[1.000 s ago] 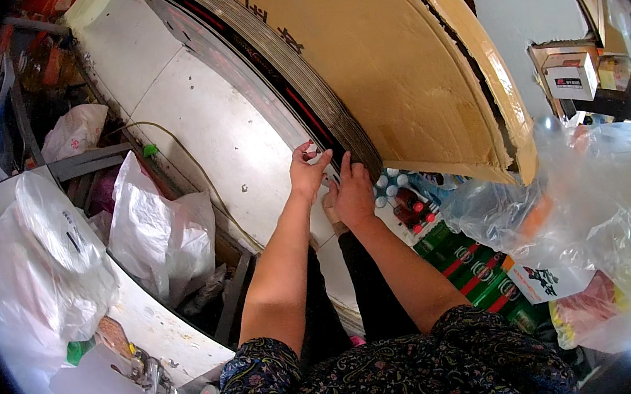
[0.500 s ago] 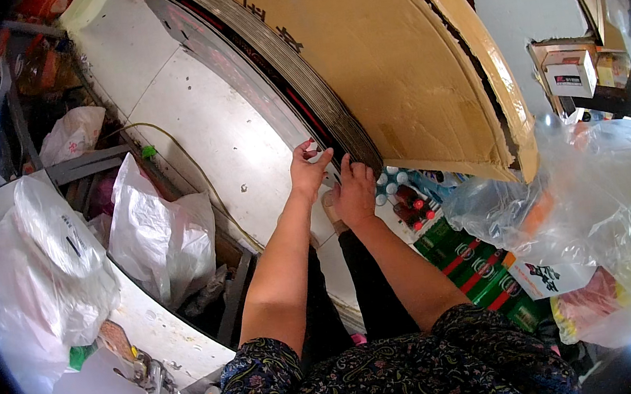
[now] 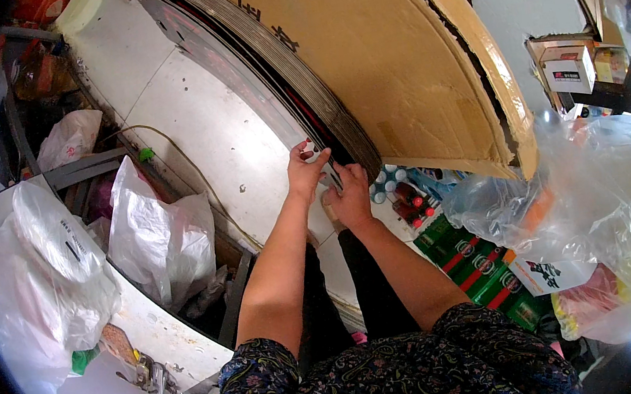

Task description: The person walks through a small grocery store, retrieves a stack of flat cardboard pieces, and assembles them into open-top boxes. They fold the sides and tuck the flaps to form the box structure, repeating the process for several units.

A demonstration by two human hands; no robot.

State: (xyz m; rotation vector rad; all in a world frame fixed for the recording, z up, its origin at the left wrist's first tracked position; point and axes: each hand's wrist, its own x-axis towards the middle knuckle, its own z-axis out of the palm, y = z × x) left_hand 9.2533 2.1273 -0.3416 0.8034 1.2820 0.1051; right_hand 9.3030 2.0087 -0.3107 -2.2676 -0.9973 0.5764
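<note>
A long thin grey panel (image 3: 227, 67) with dark slots stands on edge, running from the far left toward me. My left hand (image 3: 306, 173) is closed on its near end, fingers curled at the top edge. Just right of it, my right hand (image 3: 349, 195) pinches the same end, with a bit of grey edge showing between thumb and fingers. Against the panel leans a stack of brown corrugated cardboard sheets (image 3: 293, 67), its layered edges close to my right fingertips. What lies under my palms is hidden.
A large cardboard box (image 3: 387, 72) rises on the right. Beyond it are capped bottles (image 3: 412, 203), green cartons (image 3: 474, 260) and a clear plastic bag (image 3: 588, 197). White plastic bags (image 3: 160, 230) lie on the left near a grey metal frame (image 3: 86, 167). A thin cable (image 3: 192, 168) crosses the tiles.
My right hand has shifted slightly down and left, and its fingers have closed around the panel's end. The panel's near end now shows between my hands. My left hand has hardly moved.
</note>
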